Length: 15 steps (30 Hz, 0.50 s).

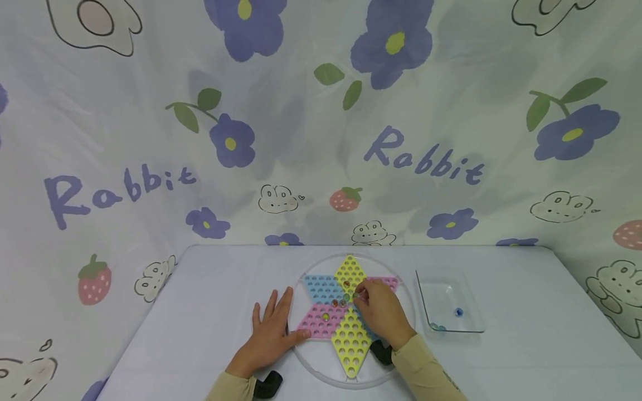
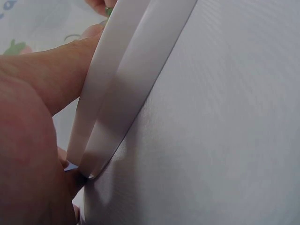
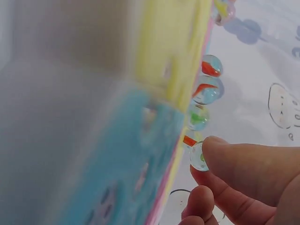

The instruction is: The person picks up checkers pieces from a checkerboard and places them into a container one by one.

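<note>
- Clear glass, with a green streak inside: that was the marble (image 3: 198, 156) I pinched between the thumb and fingertips of my right hand (image 1: 380, 313), just above the middle of the star board (image 1: 346, 312).
- The board lay flat on the table (image 1: 200, 312), inside a round clear tray (image 1: 321, 373). Its long axis ran from the yellow point nearest me to the yellow point farthest away; the pink and blue points spread to either side.
- My left hand (image 1: 271, 334) lay flat and open on the table, fingers straight and spread, with the thumb pressed against the tray's rim at the left side of the board.
- In the head view I counted about four marbles seated in the board: three clustered near the centre (image 1: 341, 302), just beside my right fingers, and one alone on the pink point (image 1: 325, 317) nearest my left hand. They were small, so the count is not certain.
- A clear square dish (image 1: 468, 328) stood just right of the tray, holding one blue marble (image 1: 458, 312) and a few more at its near left corner (image 1: 437, 327); I could not count those.
</note>
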Tool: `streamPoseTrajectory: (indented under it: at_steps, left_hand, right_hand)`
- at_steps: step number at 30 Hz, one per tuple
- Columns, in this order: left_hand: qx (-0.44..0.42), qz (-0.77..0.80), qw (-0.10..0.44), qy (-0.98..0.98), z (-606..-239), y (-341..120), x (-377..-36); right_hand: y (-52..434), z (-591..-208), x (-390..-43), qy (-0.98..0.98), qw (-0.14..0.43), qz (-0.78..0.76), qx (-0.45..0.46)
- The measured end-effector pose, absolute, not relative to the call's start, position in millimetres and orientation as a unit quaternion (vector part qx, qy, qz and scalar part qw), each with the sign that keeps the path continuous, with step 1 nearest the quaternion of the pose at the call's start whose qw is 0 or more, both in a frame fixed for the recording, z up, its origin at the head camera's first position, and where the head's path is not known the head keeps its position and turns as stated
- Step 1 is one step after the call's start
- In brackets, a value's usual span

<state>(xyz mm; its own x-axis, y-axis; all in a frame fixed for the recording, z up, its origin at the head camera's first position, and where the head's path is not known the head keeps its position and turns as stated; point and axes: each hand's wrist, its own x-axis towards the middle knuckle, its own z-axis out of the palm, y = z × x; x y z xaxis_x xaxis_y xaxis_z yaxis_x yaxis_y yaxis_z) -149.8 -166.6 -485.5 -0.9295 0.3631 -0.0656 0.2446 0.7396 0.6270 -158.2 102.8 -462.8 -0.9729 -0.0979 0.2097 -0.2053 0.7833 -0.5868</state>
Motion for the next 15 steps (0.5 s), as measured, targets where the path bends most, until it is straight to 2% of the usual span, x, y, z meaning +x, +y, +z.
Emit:
streamPoseTrajectory:
  at_steps: [15]
  left_hand:
    - [0.17, 0.322, 0.086, 0.927, -486.8, -166.6, -149.2]
  right_hand:
    - [112.4, -448.0, -150.6, -0.93, 0.062, 0.356, 0.066]
